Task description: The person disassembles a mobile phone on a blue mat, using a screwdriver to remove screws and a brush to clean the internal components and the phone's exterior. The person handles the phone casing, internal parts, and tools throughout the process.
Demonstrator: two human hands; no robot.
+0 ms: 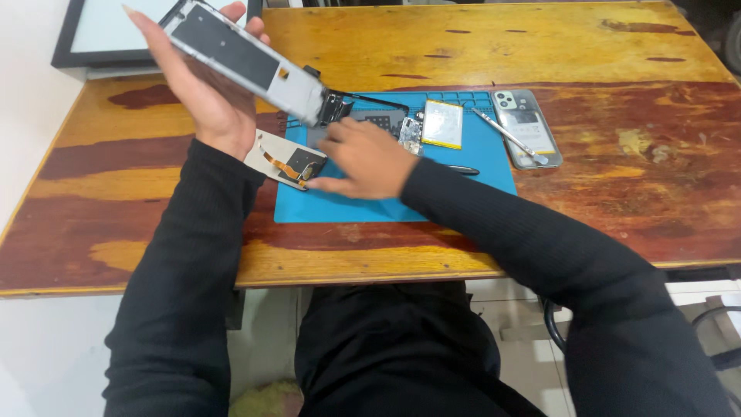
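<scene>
Phone frame [245, 62], grey with a dark panel across its inner face, sits raised above the table's far left part, tilted so its lower end points down toward the mat. My left hand [202, 85] holds it from behind: the palm backs the frame, the fingers [147, 31] reach up along its upper end, and one fingertip shows over the top edge. From here I read those fingers as loosely spread along the back, not pinching.

My right hand [363, 158] lies low over the blue work mat [478, 166], fingers loosely curled and close together, the fingertips at a dark component [378, 121] just below the frame's lower end. Whether they pinch it I cannot tell. The thumb rests beside a pale plate [279, 158] carrying an orange flex strip and a dark square, which lies partly on the mat's left edge.

Further right on the mat I see a small circuit board [410, 136], then a flat battery [442, 123], rectangular, white-faced with a yellow border. A thin metal tool [505, 135] lies slanted across to a clear phone back cover [527, 128] with a camera cluster in its upper corner and a pale rectangular label, resting on the worn wooden table [602, 54]. A dark-framed white panel [108, 35] stands at the far left corner.
</scene>
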